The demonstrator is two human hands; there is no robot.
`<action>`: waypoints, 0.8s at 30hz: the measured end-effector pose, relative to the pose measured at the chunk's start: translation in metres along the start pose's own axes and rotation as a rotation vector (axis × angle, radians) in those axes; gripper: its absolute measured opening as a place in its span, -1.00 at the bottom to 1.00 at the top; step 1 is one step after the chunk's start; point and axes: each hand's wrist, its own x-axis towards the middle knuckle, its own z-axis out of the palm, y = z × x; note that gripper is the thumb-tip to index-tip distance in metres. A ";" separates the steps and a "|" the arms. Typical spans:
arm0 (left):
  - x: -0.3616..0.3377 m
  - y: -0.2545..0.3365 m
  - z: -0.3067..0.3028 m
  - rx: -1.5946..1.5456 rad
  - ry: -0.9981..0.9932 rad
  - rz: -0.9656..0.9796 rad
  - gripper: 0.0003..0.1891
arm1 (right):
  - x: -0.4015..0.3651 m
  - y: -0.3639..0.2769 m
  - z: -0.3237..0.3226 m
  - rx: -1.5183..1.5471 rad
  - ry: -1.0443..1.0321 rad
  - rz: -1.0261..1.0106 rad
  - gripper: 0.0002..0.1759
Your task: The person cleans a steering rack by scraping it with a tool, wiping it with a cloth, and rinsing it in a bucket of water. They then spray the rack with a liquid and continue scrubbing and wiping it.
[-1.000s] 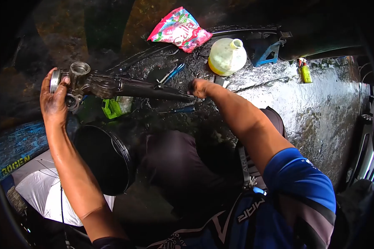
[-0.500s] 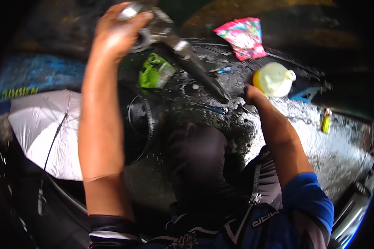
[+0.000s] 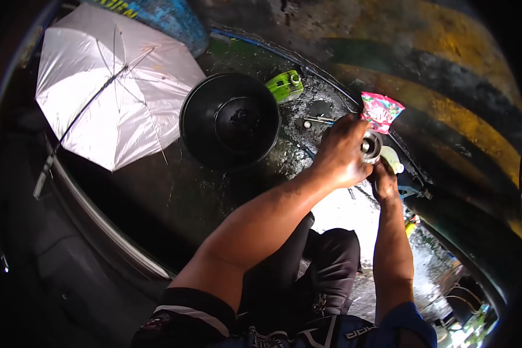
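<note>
My left hand (image 3: 345,153) is closed around a silver metal part with a round, ring-shaped opening (image 3: 372,145) facing up at me. Most of that part is hidden behind the hand. Close against its lower side is my right hand (image 3: 384,180), fingers curled and seemingly gripping the same part from below. Just behind both hands, a pale plastic bottle (image 3: 392,159) is partly covered. Beyond them lies a pink and white printed packet (image 3: 381,112).
Left of my arms stand a black basin (image 3: 202,124) and an open silver umbrella (image 3: 81,64). A green plastic container (image 3: 284,88) lies beyond the basin. Small tools (image 3: 320,120) rest on the wet, dark ground. A yellow item (image 3: 411,225) sits at right, near a dark painted wall (image 3: 446,98).
My left hand has brought the metal part down and right, beside my right hand. The part's long dark tube no longer shows. The camera view has turned, bringing the whole basin into sight.
</note>
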 end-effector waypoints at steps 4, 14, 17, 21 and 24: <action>-0.060 -0.016 -0.028 0.039 0.089 -0.025 -0.26 | -0.037 -0.023 0.035 -0.183 0.065 -0.018 -0.25; -0.220 -0.103 -0.097 -0.512 0.079 -0.739 -0.28 | 0.000 -0.040 0.220 -0.439 -0.166 -0.380 -0.48; -0.240 -0.107 -0.130 -1.180 0.268 -1.076 -0.43 | 0.056 -0.048 0.296 -0.646 -0.206 -0.273 -0.34; -0.268 -0.135 -0.154 -1.542 0.299 -1.086 -0.35 | 0.155 0.002 0.368 -0.984 -0.274 0.115 -0.10; -0.307 -0.162 -0.138 -1.419 0.224 -0.878 -0.20 | 0.250 0.120 0.373 -1.268 -0.440 0.275 -0.02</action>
